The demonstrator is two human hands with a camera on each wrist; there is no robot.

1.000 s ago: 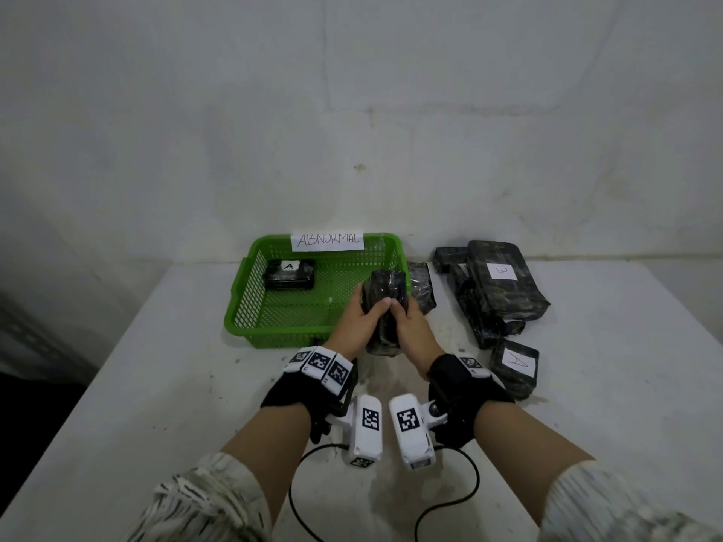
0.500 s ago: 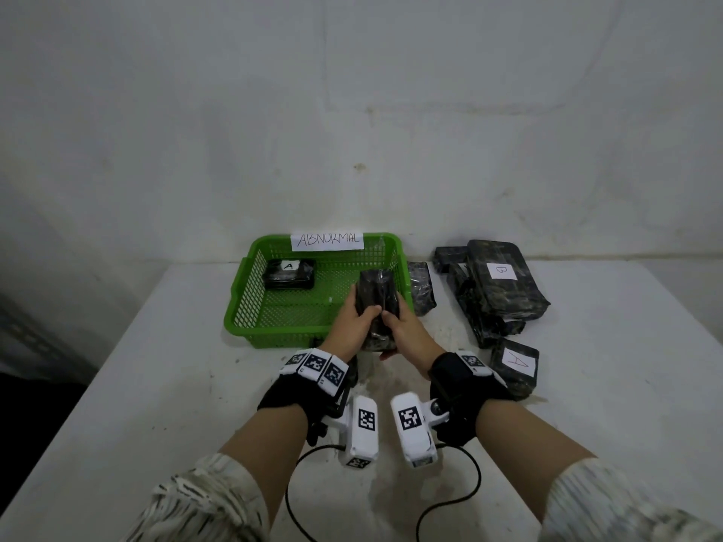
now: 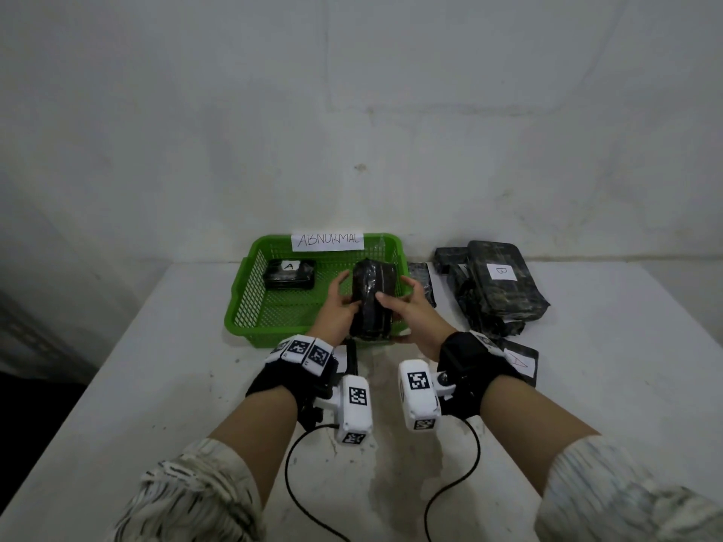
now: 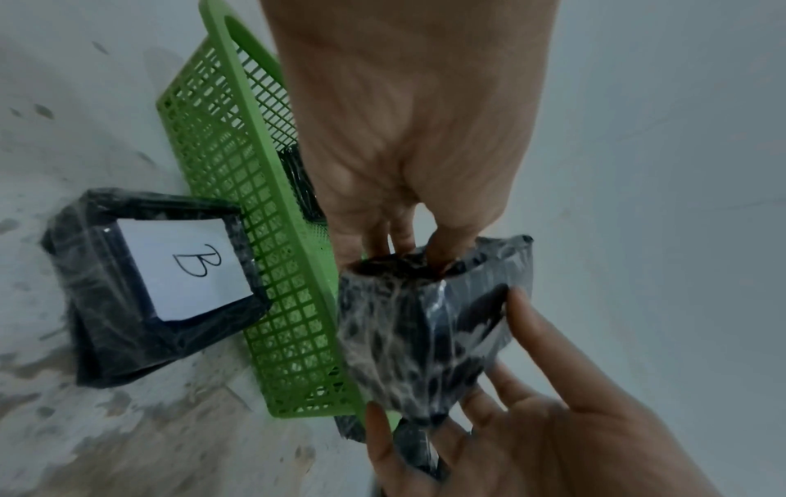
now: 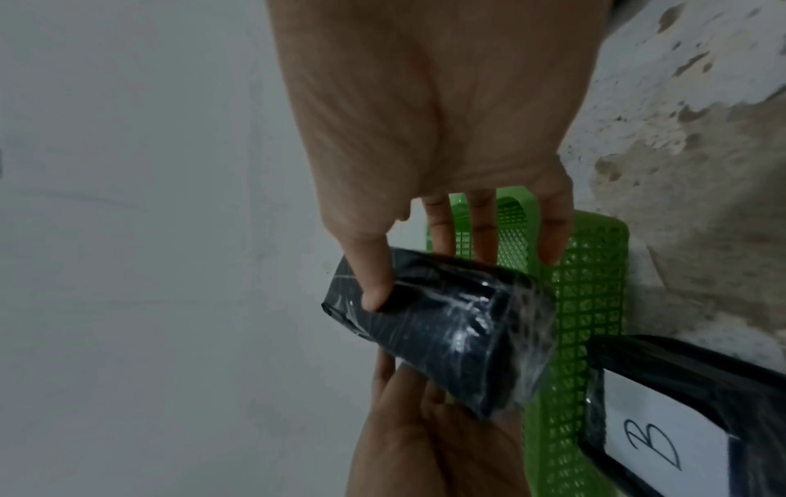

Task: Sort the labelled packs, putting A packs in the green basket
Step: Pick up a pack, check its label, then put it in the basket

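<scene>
Both hands hold one black plastic-wrapped pack (image 3: 371, 299) on end above the front right corner of the green basket (image 3: 242, 303). My left hand (image 3: 342, 297) grips its left side with fingers curled onto the top edge (image 4: 442, 259). My right hand (image 3: 401, 301) pinches the right side, thumb (image 5: 374, 289) on one face and fingers behind. No label shows on this pack (image 4: 425, 336) (image 5: 446, 336). Another pack marked A (image 3: 288, 273) lies in the basket's back left corner.
A stack of dark packs with a B label (image 3: 500, 283) lies right of the basket, and an A-labelled pack (image 3: 522, 359) sits beside my right wrist. A B pack (image 4: 157, 285) (image 5: 680, 420) leans against the basket's wall (image 4: 255, 235) (image 5: 587, 302). A wall stands behind.
The held pack has shifted slightly left and farther over the basket. My right fingers have spread wider around it.
</scene>
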